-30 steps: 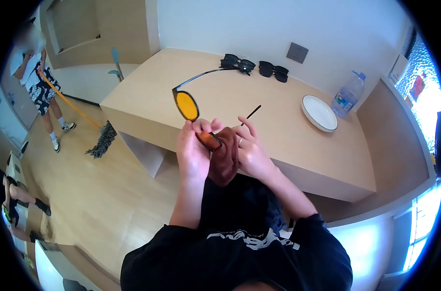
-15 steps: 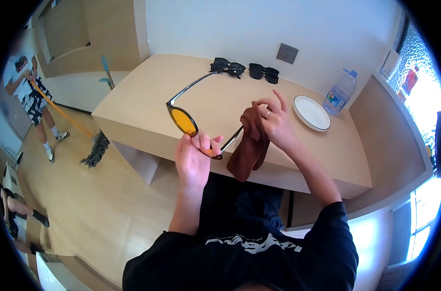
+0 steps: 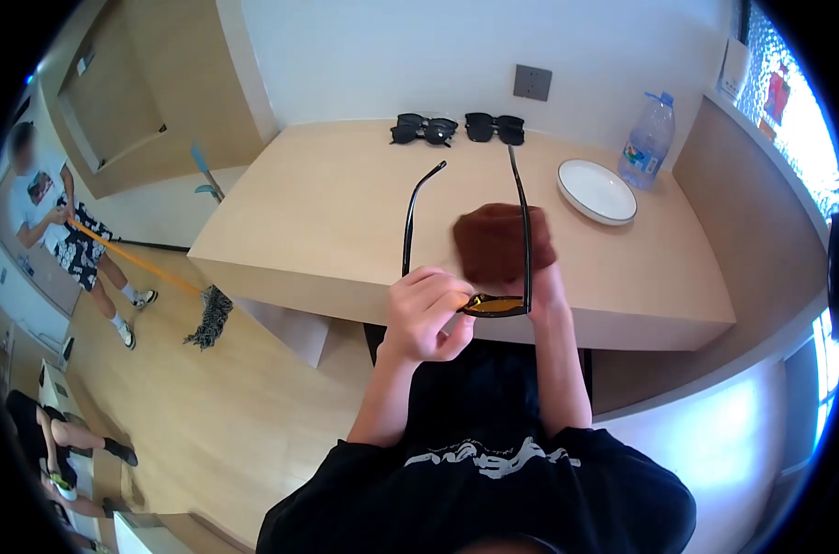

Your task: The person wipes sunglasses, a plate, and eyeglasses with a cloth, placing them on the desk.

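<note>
Left hand (image 3: 427,316): fingers pinch yellow-tinted glasses (image 3: 499,307) over surface's (image 3: 318,203) near edge. Right hand (image 3: 547,288) mostly behind brown cloth (image 3: 496,245); cannot tell its fingers. Wiping seems in hand; next move calls for cloth against glasses, steady grip.

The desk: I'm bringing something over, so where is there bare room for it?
The desk is bare at left, between its left end and the tinted glasses, and at front right, between the brown cloth, white plate and right side panel. Dark sunglasses crowd the back middle; the white plate and bottle crowd the back right.
</note>
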Demonstrator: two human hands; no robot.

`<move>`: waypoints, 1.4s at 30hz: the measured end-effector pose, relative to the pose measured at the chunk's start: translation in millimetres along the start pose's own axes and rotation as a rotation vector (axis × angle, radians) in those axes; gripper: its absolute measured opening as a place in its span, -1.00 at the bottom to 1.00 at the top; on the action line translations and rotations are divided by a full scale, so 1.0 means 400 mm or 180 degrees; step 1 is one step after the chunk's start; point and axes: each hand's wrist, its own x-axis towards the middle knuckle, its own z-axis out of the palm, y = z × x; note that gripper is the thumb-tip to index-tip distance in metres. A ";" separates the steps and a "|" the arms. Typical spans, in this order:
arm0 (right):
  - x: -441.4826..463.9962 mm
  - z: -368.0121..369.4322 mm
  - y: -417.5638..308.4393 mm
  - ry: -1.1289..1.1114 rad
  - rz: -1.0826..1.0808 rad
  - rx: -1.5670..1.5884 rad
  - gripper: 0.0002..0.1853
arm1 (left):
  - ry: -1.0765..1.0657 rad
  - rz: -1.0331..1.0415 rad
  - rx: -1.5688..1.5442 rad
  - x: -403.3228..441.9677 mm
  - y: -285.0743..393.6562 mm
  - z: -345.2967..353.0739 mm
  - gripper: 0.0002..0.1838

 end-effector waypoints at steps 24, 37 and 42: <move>0.188 -0.166 -0.104 0.0072 -0.0919 -0.0381 -0.59 | -0.0500 -0.0416 0.0295 -0.060 -0.089 0.086 -0.82; 0.047 -0.241 -0.073 -0.0752 -0.0798 -0.3884 -0.60 | -0.1007 -0.0413 0.0710 -0.069 -0.107 0.093 -0.86; 0.063 -0.016 -0.092 -0.0275 -0.1743 -0.7252 -0.75 | -0.1054 -0.0392 0.0719 -0.086 -0.089 0.087 -0.82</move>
